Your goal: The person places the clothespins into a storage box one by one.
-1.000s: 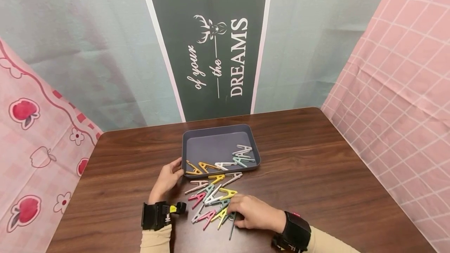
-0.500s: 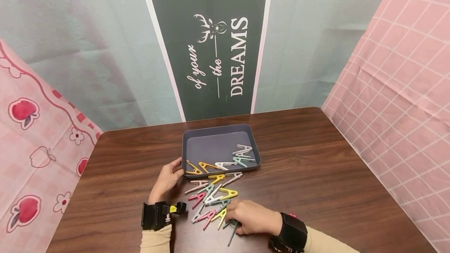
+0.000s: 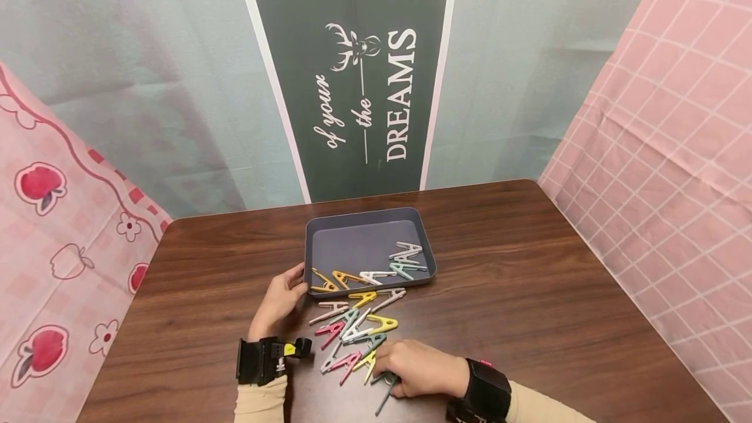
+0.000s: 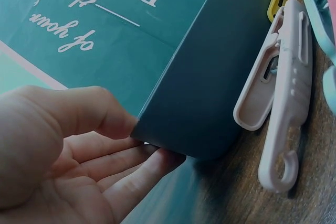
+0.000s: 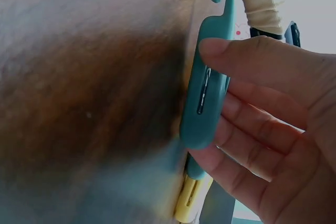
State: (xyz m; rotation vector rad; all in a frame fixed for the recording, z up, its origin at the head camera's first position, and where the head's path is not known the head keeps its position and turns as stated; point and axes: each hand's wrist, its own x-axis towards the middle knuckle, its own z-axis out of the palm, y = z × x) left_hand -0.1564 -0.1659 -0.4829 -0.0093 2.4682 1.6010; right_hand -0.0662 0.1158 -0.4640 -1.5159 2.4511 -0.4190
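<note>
My left hand [image 3: 281,300] grips the near left corner of a dark grey tray [image 3: 367,213]; in the left wrist view the thumb lies at its rim and the fingers reach below the tray wall [image 4: 184,87]. Several clothespins lie inside along the tray's near side and right end. My right hand [image 3: 418,369] pinches a dark teal clothespin [image 5: 202,98], hooked leg pointing toward the near edge, with the thumb pressed on its side. It is held low over the table at the right of a loose heap of clothespins [image 3: 346,364]; the curled fingers hide part of it.
Pink, yellow, white and teal clothespins spread between the tray and my right hand. One pale pink clothespin [image 4: 286,87] lies beside the tray's near wall. Fabric curtains [image 3: 499,83] stand behind the wooden table [image 3: 499,247] and on both sides.
My right hand has shifted slightly toward the near left, carrying the teal clothespin, whose long leg has swung to the left. The left hand and tray have stayed put.
</note>
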